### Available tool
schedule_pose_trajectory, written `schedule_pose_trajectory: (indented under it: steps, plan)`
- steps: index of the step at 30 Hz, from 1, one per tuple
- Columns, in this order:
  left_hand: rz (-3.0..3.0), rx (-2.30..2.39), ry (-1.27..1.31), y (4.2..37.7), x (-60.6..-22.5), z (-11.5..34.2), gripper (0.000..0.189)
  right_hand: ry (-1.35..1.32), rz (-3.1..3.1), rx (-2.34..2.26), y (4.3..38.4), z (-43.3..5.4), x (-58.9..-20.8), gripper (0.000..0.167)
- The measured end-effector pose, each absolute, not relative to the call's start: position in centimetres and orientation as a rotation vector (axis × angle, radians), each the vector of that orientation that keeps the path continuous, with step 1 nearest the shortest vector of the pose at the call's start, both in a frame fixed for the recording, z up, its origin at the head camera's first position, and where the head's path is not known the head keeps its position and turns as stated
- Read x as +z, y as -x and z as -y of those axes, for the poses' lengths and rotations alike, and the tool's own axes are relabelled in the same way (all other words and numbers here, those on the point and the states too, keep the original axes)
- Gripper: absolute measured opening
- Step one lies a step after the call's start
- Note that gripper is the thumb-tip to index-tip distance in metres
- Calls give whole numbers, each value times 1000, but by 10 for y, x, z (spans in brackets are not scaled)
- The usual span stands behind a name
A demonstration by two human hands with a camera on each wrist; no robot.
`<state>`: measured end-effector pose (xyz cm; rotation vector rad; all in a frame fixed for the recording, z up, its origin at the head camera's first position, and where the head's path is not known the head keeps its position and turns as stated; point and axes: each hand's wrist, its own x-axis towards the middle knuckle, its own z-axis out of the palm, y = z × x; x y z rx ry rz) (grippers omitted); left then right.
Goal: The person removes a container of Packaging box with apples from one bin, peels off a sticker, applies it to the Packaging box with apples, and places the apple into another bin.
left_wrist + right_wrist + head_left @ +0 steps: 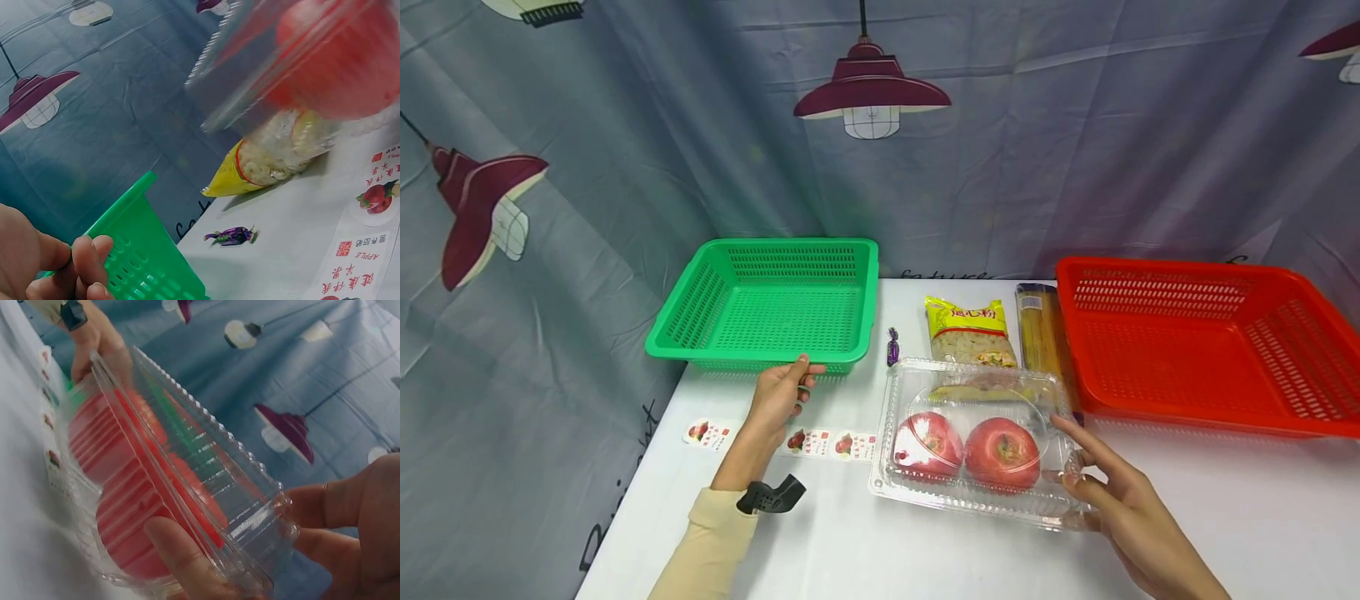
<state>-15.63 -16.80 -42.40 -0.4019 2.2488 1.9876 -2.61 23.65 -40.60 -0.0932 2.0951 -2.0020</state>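
Clear box point(966, 402) with two apples point(1002, 452) sits above the desk point(835, 554), long axis sideways, extending leftward from the right hand point(1116, 500) gripping its end; whether the left hand point(778, 398) holds the green basket's point(722, 356) near rim, I cannot tell.

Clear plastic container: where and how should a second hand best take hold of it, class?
Its left short rim looks best, pinched between thumb and fingers, coming from the left. The right hand grips the opposite end of the clear plastic container, so a left-side hold should steady the two apples inside. The narrow rim sticks out beyond the raised lid, suiting a pinch.
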Motion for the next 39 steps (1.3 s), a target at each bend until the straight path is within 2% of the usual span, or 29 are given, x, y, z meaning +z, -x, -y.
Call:
schedule_pose_trajectory:
  steps: [5,22,33,39]
  plan:
    - [-2236,2001,412,155,-423,167,46,137,-2064,-2004,16,-252,-417,62]
    - [-2222,2014,412,156,-423,167,45,-125,-2233,-1659,8,-272,-434,61]
    - [-2237,2041,435,155,-426,164,48,-19,-2184,-1758,4,-273,-442,60]
    - [-2226,2104,462,156,-431,160,49,-52,-2147,-1732,8,-273,-442,62]
